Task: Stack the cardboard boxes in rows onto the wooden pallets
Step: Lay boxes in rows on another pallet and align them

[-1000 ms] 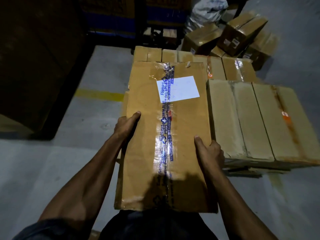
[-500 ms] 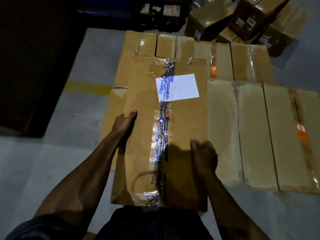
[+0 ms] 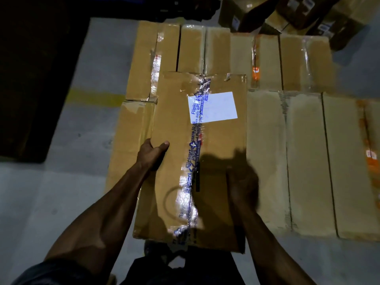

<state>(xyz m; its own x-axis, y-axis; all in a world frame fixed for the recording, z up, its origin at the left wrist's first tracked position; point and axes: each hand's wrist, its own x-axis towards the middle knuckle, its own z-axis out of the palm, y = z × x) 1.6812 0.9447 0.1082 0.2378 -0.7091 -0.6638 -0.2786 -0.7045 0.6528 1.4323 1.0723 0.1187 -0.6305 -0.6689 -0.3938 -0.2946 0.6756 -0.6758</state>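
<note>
Brown cardboard fills the near view: a long taped box point(image 3: 197, 161) is held flat between both hands above the stacked layer. On its left edge the left hand point(image 3: 151, 155) grips, thumb lying on the top face and fingers curled under the side. Its right edge is clasped by the right hand point(image 3: 242, 188), which is in shadow, so its fingers are hard to make out. A white label point(image 3: 213, 106) and blue printed tape point(image 3: 193, 161) mark the box's top. Just beyond and to the right lie rows of boxes point(image 3: 306, 161) packed side by side, touching. Farther back, loose boxes point(image 3: 298, 13) sit jumbled on the grey floor point(image 3: 41, 202).
</note>
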